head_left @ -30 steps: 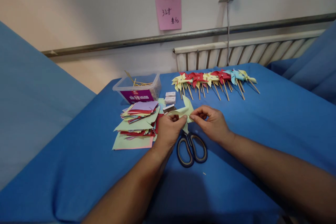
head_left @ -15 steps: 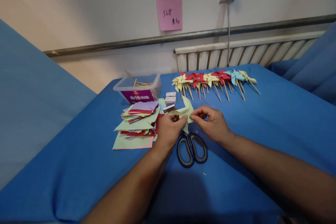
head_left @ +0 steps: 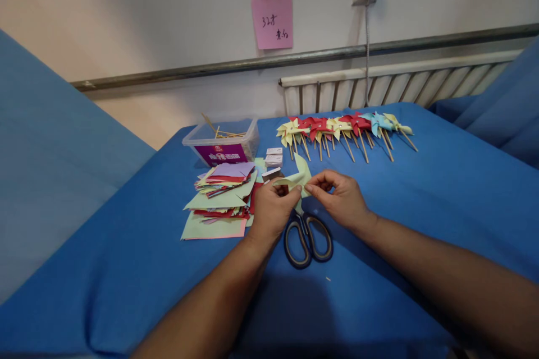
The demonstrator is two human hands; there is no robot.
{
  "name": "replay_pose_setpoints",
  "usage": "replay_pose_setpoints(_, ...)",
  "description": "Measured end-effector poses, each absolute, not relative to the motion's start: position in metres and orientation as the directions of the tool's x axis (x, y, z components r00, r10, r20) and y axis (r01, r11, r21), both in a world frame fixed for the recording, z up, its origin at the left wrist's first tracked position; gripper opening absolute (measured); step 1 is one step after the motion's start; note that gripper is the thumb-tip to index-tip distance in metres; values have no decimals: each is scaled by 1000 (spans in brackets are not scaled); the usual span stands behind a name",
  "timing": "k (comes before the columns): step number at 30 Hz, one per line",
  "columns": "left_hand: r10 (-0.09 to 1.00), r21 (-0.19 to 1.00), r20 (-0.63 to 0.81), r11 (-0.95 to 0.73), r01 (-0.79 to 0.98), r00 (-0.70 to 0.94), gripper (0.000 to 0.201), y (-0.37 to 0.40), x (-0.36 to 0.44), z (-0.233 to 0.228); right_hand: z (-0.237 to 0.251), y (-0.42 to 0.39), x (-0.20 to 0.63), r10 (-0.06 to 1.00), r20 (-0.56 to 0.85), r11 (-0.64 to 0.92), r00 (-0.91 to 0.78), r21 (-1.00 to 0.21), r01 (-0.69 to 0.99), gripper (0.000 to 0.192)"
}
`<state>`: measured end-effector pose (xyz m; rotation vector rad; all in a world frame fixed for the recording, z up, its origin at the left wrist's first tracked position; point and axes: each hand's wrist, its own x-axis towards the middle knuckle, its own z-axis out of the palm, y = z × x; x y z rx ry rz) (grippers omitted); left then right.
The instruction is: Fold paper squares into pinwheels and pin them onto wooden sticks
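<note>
A pale green paper pinwheel (head_left: 302,167), partly folded, is held up over the middle of the table. My left hand (head_left: 275,202) pinches it near its centre from the left, thumb on top. From the right, the thumb and forefinger of my right hand (head_left: 339,196) are pressed together on one of its edges or corners. Directly below lie scissors (head_left: 309,238) with dark handles towards me; their blades are mostly hidden under the paper. Just beyond my left hand sits a small dark-sided box (head_left: 272,174).
Left of my hands lies a stack of coloured paper (head_left: 223,196). Behind it stands a clear plastic tub (head_left: 221,148) with thin sticks. Small white boxes (head_left: 274,157) are beside the tub. Finished pinwheels on sticks (head_left: 337,128) line the back of the blue-covered table (head_left: 404,190).
Almost nothing differs. Both hands keep their hold on the green paper pinwheel, whose folded blades have shifted very slightly.
</note>
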<state>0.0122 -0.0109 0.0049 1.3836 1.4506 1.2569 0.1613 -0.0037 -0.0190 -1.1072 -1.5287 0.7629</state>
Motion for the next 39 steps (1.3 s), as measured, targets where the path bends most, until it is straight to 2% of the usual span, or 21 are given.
replay_pose_setpoints(5, 975, 935, 182, -133, 328, -126, 20, -11, 11, 2, -18, -4, 161, 928, 372, 365, -21, -894, 262, 10)
replay_pose_setpoints(13, 969, 915, 224, -171, 366, -108, 19, -15, 13, 8, -16, -5, 161, 930, 366, 358, -21, -895, 266, 10)
replay_pose_setpoints(22, 971, 909, 214, -159, 385, -105, 12, -17, 13, 10, -16, -5, 162, 930, 365, 360, -34, -891, 275, 10)
replay_pose_setpoints(32, 971, 920, 207, -150, 362, -123, 15, -17, 13, 11, -19, -3, 165, 905, 421, 418, -64, -848, 326, 11)
replay_pose_setpoints(39, 972, 914, 209, -157, 374, -104, 13, -17, 13, 11, -21, -3, 163, 916, 398, 393, -52, -866, 310, 11)
